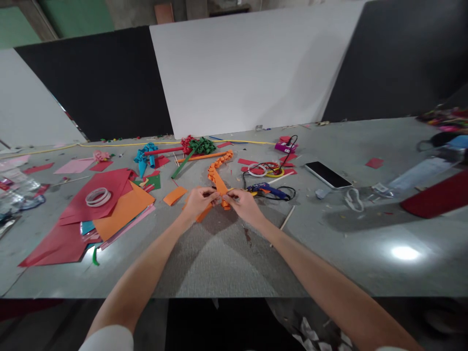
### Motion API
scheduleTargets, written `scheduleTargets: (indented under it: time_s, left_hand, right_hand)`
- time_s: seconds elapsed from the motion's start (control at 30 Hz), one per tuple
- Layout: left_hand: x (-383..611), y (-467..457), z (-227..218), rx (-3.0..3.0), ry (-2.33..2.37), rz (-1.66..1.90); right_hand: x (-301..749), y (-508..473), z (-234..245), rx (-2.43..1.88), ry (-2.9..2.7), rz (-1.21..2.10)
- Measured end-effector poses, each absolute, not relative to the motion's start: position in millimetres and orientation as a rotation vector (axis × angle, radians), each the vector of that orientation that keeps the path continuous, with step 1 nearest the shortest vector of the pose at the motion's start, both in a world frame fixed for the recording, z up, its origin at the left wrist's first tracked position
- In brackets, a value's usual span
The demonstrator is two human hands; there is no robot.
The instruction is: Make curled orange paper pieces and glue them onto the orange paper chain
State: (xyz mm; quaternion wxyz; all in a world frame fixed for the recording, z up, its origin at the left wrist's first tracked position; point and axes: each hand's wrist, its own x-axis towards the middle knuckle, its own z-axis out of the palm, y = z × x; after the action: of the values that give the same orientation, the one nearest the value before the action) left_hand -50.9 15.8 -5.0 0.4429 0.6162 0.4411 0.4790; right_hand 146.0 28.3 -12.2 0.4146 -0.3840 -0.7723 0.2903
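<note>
Both hands meet at an orange folded paper strip (220, 184) in the middle of the table. My left hand (199, 202) pinches it from the left, and my right hand (241, 201) pinches it from the right. Away from me the strip runs into a curled, fringed chain of orange folds (214, 168). Another orange paper piece (203, 213) sticks out below my left fingers. A small orange paper rectangle (174, 196) lies left of my left hand. Beyond my right hand rests a blue glue gun (269, 189) with a black cord.
Red sheets (78, 214) and orange sheets (122, 212) lie at left under white tape rolls (98, 197). Behind are green (202, 146), red and blue (145, 153) paper flowers. Rightward lie a phone (328, 175), a stick (287, 217) and a red roll (437, 197). White and black boards stand behind.
</note>
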Motion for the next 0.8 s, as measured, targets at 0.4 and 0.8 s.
scheduleTargets:
  time_s: [0.4,0.8]
  left_hand:
    - [-47.8,8.8,1.2,1.617,1.155,1.161]
    - [-45.0,3.1,3.2,1.818,1.263,1.112]
  right_hand:
    - [145.2,26.9,-11.4,-0.978,-1.981,0.708]
    - [142.8,24.5,-16.3,-1.038,-1.880,0.635]
